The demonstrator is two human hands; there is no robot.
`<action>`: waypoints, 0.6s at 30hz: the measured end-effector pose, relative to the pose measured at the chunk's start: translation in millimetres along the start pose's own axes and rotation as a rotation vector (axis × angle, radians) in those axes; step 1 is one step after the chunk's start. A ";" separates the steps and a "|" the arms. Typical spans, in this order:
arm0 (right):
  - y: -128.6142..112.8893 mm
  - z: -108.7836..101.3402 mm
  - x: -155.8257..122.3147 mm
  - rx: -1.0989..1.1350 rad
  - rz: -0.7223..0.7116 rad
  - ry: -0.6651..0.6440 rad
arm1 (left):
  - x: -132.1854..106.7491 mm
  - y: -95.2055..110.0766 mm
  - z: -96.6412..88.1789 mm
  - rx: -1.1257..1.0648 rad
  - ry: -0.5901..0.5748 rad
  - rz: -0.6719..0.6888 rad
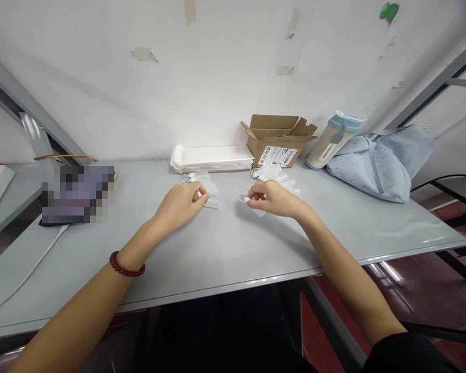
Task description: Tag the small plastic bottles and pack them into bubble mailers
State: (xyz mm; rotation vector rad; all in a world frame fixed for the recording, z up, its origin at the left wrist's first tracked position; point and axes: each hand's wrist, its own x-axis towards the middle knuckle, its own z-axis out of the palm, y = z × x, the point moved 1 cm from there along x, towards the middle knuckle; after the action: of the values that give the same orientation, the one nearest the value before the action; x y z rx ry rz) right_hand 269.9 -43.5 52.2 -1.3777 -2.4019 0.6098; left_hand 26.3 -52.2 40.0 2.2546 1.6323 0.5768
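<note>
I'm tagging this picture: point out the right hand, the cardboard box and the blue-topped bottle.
Right hand (274, 198): head view, on its back.
Cardboard box (278, 154): head view, on its front face.
Blue-topped bottle (330, 146): head view, on its pale body.

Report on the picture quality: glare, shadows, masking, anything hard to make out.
Head view: bright glare along the front edge of the table; head view: a soft shadow beneath the right hand; head view: coarse pixelation over the device; head view: translucent pieces blend together, individual outlines unclear.
</note>
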 end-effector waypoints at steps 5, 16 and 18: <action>-9.9 9.7 0.5 0.186 -0.111 0.002 | -4.2 7.4 7.6 -0.188 -0.036 0.168; -23.6 15.5 -1.1 0.645 0.016 -0.267 | -6.2 17.8 9.5 -0.343 -0.046 0.176; -24.7 16.8 -0.8 0.725 0.052 -0.291 | -6.0 17.1 7.9 -0.394 -0.084 0.152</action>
State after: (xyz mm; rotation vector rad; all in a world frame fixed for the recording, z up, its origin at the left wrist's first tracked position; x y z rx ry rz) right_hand 244.3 -58.9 50.0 -1.0728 -1.9943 1.5890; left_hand 42.7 -63.3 40.2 2.0855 1.1904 0.7552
